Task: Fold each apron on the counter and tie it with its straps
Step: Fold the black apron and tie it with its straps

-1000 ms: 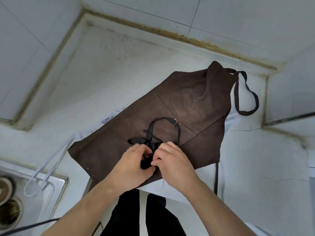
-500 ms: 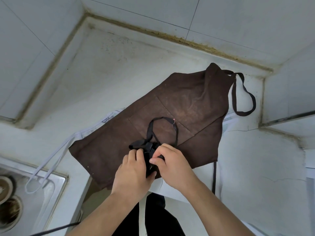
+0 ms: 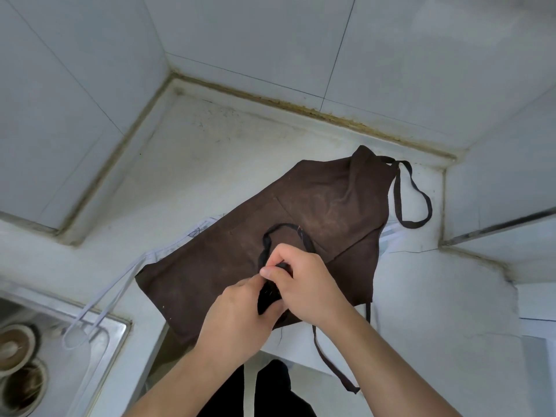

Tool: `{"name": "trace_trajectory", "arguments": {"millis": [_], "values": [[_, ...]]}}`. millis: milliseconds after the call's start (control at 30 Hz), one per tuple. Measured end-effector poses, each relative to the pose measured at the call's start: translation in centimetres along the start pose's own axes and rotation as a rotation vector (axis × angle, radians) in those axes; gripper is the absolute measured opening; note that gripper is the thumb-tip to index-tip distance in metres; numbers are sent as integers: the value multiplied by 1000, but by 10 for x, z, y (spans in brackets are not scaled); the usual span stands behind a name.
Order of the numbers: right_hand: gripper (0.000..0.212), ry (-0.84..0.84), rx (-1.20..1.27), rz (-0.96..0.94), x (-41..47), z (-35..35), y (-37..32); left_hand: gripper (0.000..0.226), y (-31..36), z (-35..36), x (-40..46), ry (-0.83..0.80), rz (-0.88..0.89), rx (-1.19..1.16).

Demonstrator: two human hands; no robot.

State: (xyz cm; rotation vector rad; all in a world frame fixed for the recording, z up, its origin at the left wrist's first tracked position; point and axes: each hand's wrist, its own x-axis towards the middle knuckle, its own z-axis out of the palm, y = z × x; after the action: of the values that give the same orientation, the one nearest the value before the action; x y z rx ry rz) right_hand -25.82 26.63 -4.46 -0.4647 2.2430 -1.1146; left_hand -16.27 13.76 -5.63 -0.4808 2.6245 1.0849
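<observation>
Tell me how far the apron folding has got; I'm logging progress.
Done: nothing visibly finished. In hand: both hands grip a small black bundle, working its strap. Left: the brown apron lies unfolded, with a white apron beneath.

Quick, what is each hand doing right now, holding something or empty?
Left hand: fingers curled, gripping the small black bundle.
Right hand: fingers curled, pinching the same black bundle from the other side.

Looking like a home kitchen: tiled walls [image 3: 240,40], grimy counter [image 3: 210,164], steel sink [image 3: 102,335] holding bowls [image 3: 15,347] near left.
</observation>
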Motion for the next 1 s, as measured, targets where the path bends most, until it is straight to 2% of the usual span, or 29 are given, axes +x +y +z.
{"name": "trace_trajectory", "arguments": {"millis": [33, 133, 267, 500, 600, 767, 933, 1000], "values": [[14, 11, -11, -9, 1, -1, -1, 9, 3, 0, 0, -16, -3, -43], [16, 58, -75, -65, -2, -15, -11, 25, 15, -8, -5, -70, -19, -181], [15, 120, -81, -111, -10, -40, -20, 31, 22, -16, -12, -95, -50, -239], [15, 161, 177, -39, -46, -48, -34, 37, 40, -29, -15, 25, -168, -495], [17, 195, 317, 20, -63, -50, -33, 38, 49, -36, -17, 63, -281, -740], [23, 116, 579, 105, -90, -52, -17, 45, 54, -49, -19, 25, -357, -1152], [36, -77, 384, 109, -100, -57, -1, 47, 61, -54, -26, -109, -272, -1248], [35, -151, 383, 149, -98, -59, 2, 42, 61, -55, -29, -165, -235, -1299]]}}
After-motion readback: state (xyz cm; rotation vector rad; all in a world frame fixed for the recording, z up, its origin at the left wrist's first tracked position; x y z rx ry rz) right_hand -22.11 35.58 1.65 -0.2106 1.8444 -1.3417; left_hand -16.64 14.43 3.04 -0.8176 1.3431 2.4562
